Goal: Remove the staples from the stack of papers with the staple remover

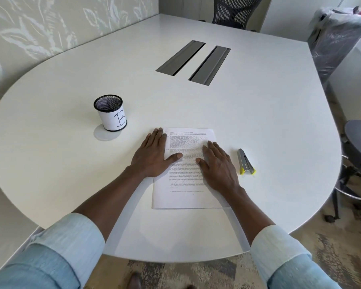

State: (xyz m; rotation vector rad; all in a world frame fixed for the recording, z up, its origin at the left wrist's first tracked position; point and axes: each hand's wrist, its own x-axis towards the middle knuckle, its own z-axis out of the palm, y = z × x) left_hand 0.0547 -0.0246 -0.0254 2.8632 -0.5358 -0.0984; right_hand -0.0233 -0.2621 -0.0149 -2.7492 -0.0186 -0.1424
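Both hands flat, left hand point(152, 154) and right hand point(218, 163) pressing papers point(186, 184); remover point(246, 162) untouched right, lifting may shift sheets.

White stack of papers point(186, 184) printed in black; white table point(258, 122) with grey slots point(193, 59). The silver staple remover point(246, 161) has yellow tips. The black mesh pen cup point(111, 113) wears a white label with a black B. Sleeves point(71, 243) are pale blue, the wall point(40, 28) a leaf-patterned grey-green.

— Any staples showing on the stack of papers point(183, 190)?
— Too small to tell; the left hand point(152, 155) covers part of its left edge. The far chair point(236, 11) is cut off.
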